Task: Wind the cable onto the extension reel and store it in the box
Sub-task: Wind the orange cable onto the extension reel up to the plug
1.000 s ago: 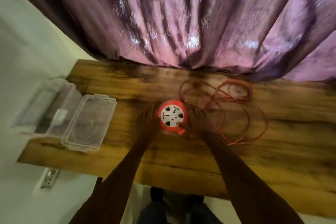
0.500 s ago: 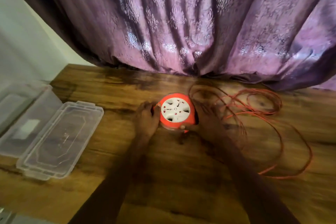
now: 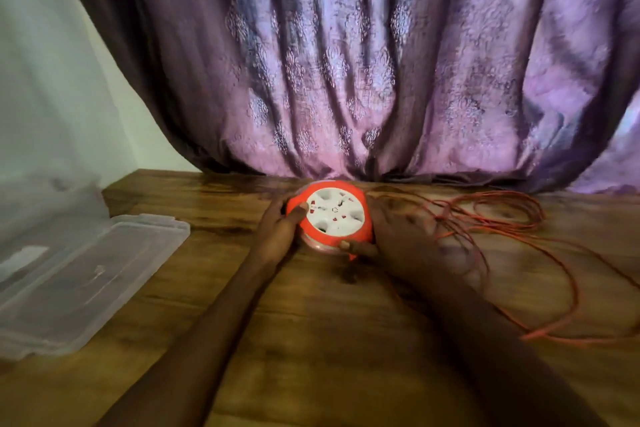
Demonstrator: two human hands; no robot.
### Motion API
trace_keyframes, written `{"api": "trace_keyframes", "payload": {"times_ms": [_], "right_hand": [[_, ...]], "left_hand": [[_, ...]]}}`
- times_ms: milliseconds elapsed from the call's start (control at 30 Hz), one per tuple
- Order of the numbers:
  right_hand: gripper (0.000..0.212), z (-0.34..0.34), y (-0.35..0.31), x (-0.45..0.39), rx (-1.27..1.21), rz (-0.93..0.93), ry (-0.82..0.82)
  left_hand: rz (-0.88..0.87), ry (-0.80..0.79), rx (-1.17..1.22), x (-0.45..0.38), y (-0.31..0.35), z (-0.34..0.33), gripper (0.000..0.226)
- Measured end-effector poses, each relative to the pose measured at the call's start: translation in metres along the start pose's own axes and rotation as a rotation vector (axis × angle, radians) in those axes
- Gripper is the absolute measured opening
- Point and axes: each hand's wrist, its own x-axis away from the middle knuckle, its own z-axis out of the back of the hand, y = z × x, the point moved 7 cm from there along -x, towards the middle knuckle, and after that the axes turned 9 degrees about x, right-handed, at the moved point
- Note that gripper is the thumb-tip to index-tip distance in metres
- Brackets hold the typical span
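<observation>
Reel (image 3: 330, 218) mid-frame on table (image 3: 311, 340) – tilted | left hand (image 3: 277, 236), right hand (image 3: 401, 243) both clasp its rim | cable (image 3: 502, 222) loose at right | box (image 3: 79, 274) open, lower left – well apart

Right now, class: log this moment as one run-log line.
phase: pre-winding | left hand: grips reel | right hand: grips reel | cable: loose on table | box: open

Orange reel (image 3: 332, 218) with white socket face, tilted, at centre; loose orange cable (image 3: 519, 236) sprawled at 3 o'clock; clear open box (image 3: 86, 270) at 9 o'clock.
</observation>
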Motion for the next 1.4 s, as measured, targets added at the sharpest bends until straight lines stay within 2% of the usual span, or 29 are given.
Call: {"api": "trace_keyframes", "payload": {"times_ms": [200, 367, 500, 567, 633, 700, 767, 800, 933, 1067, 1267, 1300, 1333, 1400], "right_hand": [[0.101, 0.034, -0.020, 0.039, 0.010, 0.053, 0.147], [0.102, 0.035, -0.026, 0.053, -0.046, 0.102, 0.172], [0.106, 0.044, -0.029, 0.056, -0.117, 0.113, 0.300], [0.103, 0.049, -0.023, 0.051, -0.255, 0.058, 0.370], [0.090, 0.048, -0.012, 0.042, -0.593, -0.027, 0.397], [0.064, 0.047, 0.001, 0.031, -0.872, -0.106, 0.398], [0.039, 0.050, 0.011, 0.025, -1.008, -0.156, 0.370], [0.033, 0.051, 0.014, 0.024, -1.046, -0.180, 0.362], [0.032, 0.042, 0.032, 0.014, -1.204, -0.254, 0.346], [0.039, 0.043, 0.042, 0.013, -1.328, -0.303, 0.403], [0.034, 0.043, 0.031, 0.023, -1.241, -0.297, 0.352], [0.036, 0.047, 0.027, 0.026, -1.170, -0.278, 0.395], [0.043, 0.055, 0.025, 0.031, -0.996, -0.250, 0.481], [0.057, 0.076, 0.015, 0.040, -0.452, -0.122, 0.661]], "left_hand": [[0.007, -0.097, 0.292, 0.038, 0.024, -0.003, 0.047], [0.027, -0.159, 0.320, 0.072, 0.034, 0.003, 0.056], [0.023, -0.176, 0.371, 0.075, 0.045, -0.005, 0.061], [-0.004, -0.137, 0.410, 0.066, 0.047, -0.009, 0.060], [-0.018, -0.089, 0.426, 0.049, 0.043, -0.011, 0.052], [-0.023, -0.087, 0.411, 0.031, 0.041, -0.017, 0.042], [-0.022, -0.111, 0.409, 0.019, 0.044, -0.025, 0.039], [-0.016, -0.122, 0.420, 0.014, 0.044, -0.028, 0.040], [0.008, -0.182, 0.467, 0.001, 0.039, -0.046, 0.042], [0.008, -0.239, 0.432, 0.007, 0.037, -0.058, 0.018], [0.033, -0.249, 0.434, 0.020, 0.038, -0.057, 0.023], [0.036, -0.230, 0.437, 0.022, 0.039, -0.055, 0.024], [0.032, -0.210, 0.440, 0.023, 0.041, -0.053, 0.024], [0.003, -0.168, 0.420, 0.024, 0.046, -0.050, 0.027]]}}
